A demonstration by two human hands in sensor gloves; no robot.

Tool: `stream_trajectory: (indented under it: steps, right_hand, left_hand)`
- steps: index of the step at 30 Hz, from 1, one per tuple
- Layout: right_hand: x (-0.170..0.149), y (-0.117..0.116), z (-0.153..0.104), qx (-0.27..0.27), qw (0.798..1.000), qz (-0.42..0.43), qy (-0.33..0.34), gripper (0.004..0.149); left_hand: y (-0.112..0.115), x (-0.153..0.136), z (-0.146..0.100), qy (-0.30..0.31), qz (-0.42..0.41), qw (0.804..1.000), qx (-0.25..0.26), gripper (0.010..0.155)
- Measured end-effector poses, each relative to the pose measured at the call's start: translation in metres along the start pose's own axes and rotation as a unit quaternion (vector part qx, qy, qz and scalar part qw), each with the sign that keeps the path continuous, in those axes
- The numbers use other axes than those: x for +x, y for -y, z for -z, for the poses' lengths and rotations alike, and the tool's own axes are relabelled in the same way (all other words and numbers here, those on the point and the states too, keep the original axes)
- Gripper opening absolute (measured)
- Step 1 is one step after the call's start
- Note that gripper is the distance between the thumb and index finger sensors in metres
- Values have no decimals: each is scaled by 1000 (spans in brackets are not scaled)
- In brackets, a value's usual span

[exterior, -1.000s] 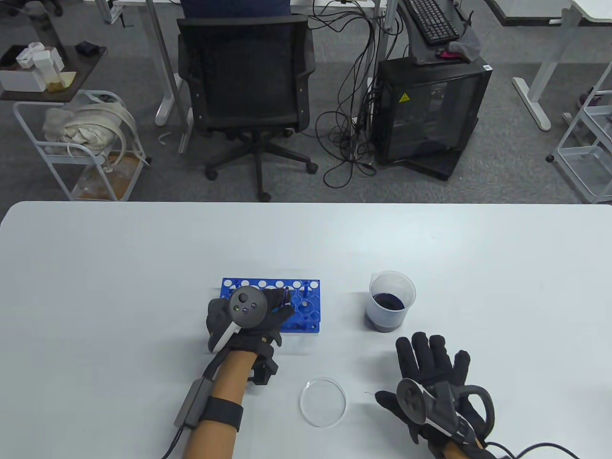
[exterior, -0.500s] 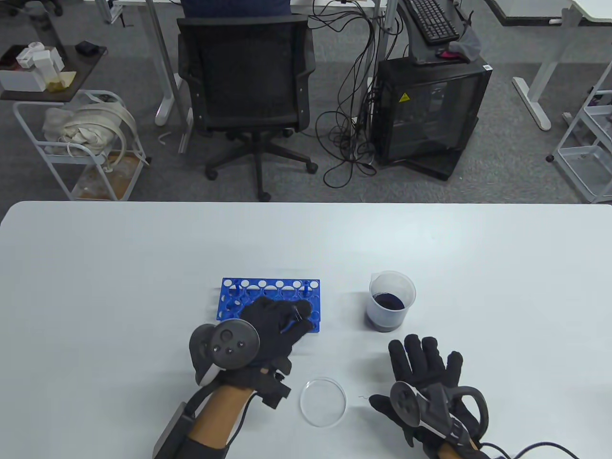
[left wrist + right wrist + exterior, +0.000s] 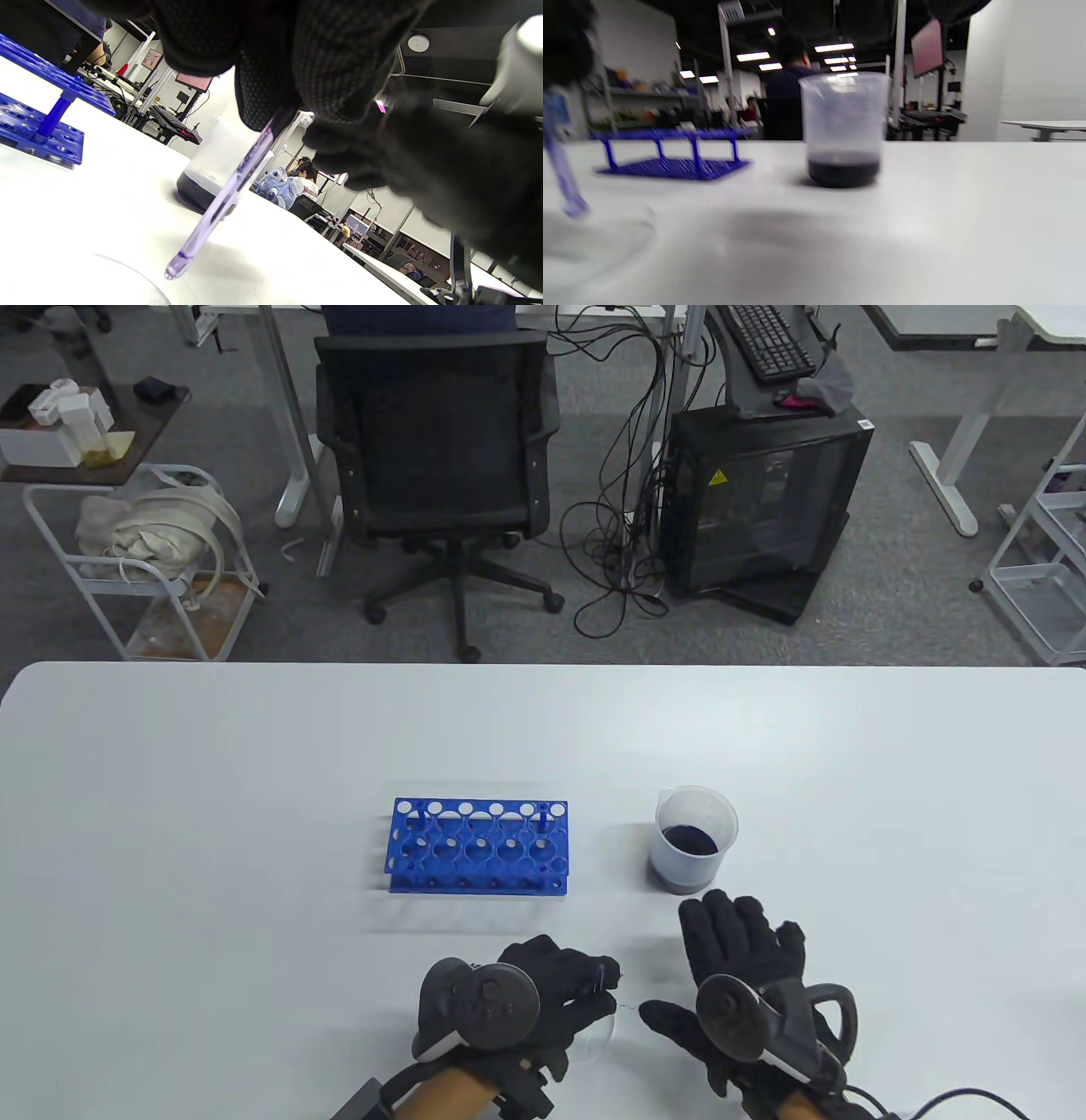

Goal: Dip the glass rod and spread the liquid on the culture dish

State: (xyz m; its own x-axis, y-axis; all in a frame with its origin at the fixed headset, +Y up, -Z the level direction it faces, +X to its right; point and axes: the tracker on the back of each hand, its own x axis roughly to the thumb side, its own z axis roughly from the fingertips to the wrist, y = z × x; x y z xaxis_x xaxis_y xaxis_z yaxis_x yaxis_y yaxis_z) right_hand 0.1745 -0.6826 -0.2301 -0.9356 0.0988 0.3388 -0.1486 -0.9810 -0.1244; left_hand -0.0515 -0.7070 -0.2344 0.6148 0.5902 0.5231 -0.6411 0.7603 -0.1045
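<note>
Blue tube rack (image 3: 479, 847) mid-table, black office chair (image 3: 437, 466) behind, PC tower (image 3: 759, 504), white cart (image 3: 140, 560) far left.

White bench (image 3: 212, 780) carries blue test-tube rack (image 3: 479, 848), beaker (image 3: 694, 840) of dark liquid, clear culture dish (image 3: 598, 1035) near front edge.

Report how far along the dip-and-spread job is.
Done: the left hand holds the glass rod, out of the blue rack. In hand: the rod's tip hangs just above the culture dish, which looks clean. Left: whether it was dipped in the beaker is unclear; spreading has not begun. The right hand holds nothing.
</note>
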Motion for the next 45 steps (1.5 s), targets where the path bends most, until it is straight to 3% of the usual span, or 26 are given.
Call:
stream_trajectory:
  steps: [3,6,10,13,16,19,23,28,32,40,45]
  right_hand:
    - [34,13,2,-43,995,58,62,88]
    - [56,12,3,-78,993,44,74,73]
    - [59,5,4,-87,993,49,56,48]
    - [56,3,4,-71,993,73,56,44]
    - [50,3,3,-80,990,100,54,40]
    - [39,9,1,-95,985,138,44,39]
    - [20,17,-3,-131,978,159,33,38]
    - [5,18,-5,-145,972,182,17,38]
    - [-3,15,-4,-149,971,185,4,38]
    - [-6,10,-2,-150,973,176,-2,38]
    - [-23,50,12,-188,957,216,-44,38]
  left_hand:
    - [2,0,0,0,-4,1000,-3,45]
    - [5,-1,0,0,-6,1000,-8,48]
    - [8,-4,-1,0,-9,1000,-16,47]
    - [12,-7,-2,-1,-20,999,-26,46]
    - [11,-9,-2,-2,-28,999,-36,49]
    - [4,-16,-9,-5,-4,999,-36,70]
    - [5,-35,-17,-41,72,982,-169,98]
    - [31,-54,-14,-74,107,960,-247,111]
    - [50,-65,-8,-102,65,948,-294,119]
    - [60,-68,-6,-115,67,940,-314,115]
    - [60,-68,-6,-119,66,938,-318,112]
